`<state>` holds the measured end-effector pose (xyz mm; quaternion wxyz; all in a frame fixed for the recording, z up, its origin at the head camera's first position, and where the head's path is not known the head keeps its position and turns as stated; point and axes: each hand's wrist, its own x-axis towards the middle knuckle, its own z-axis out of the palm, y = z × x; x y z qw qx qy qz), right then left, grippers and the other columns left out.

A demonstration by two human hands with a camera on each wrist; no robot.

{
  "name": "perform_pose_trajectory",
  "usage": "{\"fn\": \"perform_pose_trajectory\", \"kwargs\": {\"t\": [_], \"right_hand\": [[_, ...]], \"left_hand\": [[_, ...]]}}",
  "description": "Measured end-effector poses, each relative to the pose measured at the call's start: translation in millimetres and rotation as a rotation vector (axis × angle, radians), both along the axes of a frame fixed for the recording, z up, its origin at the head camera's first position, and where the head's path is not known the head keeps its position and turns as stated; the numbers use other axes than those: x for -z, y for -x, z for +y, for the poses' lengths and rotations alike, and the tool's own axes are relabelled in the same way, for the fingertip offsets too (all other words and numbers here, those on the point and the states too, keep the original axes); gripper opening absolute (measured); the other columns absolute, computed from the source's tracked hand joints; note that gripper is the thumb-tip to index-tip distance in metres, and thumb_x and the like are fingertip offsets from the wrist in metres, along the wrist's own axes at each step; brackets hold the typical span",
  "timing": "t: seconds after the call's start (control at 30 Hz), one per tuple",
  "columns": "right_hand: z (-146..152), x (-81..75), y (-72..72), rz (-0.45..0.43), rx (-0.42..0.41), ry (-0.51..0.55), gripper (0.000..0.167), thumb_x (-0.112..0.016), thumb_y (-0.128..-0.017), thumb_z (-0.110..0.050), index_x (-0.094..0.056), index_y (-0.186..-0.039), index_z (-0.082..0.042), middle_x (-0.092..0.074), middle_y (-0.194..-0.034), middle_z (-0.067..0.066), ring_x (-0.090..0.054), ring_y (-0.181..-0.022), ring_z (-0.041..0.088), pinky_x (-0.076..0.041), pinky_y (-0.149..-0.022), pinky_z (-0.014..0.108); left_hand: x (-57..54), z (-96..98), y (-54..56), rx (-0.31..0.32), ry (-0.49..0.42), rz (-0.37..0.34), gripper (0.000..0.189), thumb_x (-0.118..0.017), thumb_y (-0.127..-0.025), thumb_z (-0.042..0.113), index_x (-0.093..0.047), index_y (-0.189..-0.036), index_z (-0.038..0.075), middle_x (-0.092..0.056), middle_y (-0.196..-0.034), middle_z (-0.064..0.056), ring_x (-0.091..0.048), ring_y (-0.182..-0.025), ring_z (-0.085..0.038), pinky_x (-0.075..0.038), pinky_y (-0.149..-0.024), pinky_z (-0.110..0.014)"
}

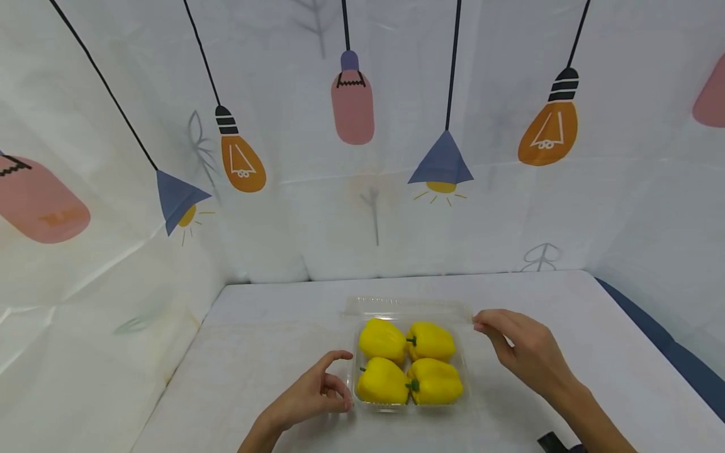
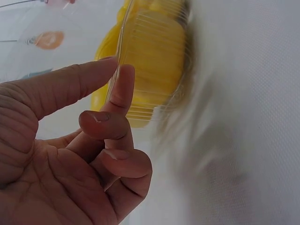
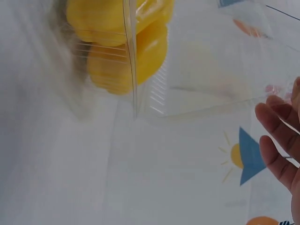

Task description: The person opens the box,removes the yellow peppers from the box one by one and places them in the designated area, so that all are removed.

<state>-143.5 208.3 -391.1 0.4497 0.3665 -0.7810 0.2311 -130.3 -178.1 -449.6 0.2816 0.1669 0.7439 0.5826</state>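
A clear plastic clamshell box [image 1: 384, 409] stands on the table, its hinged lid [image 1: 404, 308] raised at the back. Several yellow bell peppers [image 1: 384, 380] with green stems fill it in two rows. At the box's left side, my left hand [image 1: 314, 390] pinches the rim between thumb and index finger, as the left wrist view shows; its other fingers are curled. My right hand [image 1: 523, 346] holds the lid's right corner with its fingertips. In the right wrist view, that hand's fingers [image 3: 276, 126] lie beside the lid corner; the thumb is out of frame.
The box rests mid-table on a white tabletop [image 1: 272, 333]. White sheeting [image 1: 283, 239] printed with hanging lamps encloses the back and sides. A small black object [image 1: 552, 442] lies at the front edge, beside my right forearm.
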Motion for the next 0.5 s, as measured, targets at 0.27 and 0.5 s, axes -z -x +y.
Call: {"fn": "perform_pose_trajectory", "kwargs": {"t": [0.27, 0.5], "right_hand": [[1, -1.5, 7.8, -0.161, 0.021, 0.064, 0.022, -0.058, -0.094, -0.028, -0.066, -0.099, -0.008, -0.066, -0.090, -0.006, -0.057, -0.073, 0.004, -0.046, -0.065, 0.011], [3, 2.0, 17.7, -0.362, 0.068, 0.095, 0.050, -0.076, -0.074, -0.001, -0.057, -0.120, -0.007, -0.063, -0.101, -0.003, -0.055, -0.084, 0.005, -0.045, -0.063, 0.011]], "left_hand": [[-0.3, 0.7, -0.7, 0.020, -0.023, 0.004, 0.073, -0.070, -0.082, 0.007, -0.028, -0.142, 0.012, -0.068, -0.091, -0.014, -0.061, -0.069, -0.017, -0.051, -0.067, -0.027], [0.7, 0.8, 0.1, 0.034, -0.025, 0.006, 0.073, -0.069, -0.083, 0.006, -0.028, -0.142, 0.012, -0.067, -0.091, -0.015, -0.061, -0.069, -0.018, -0.051, -0.067, -0.027]]}}
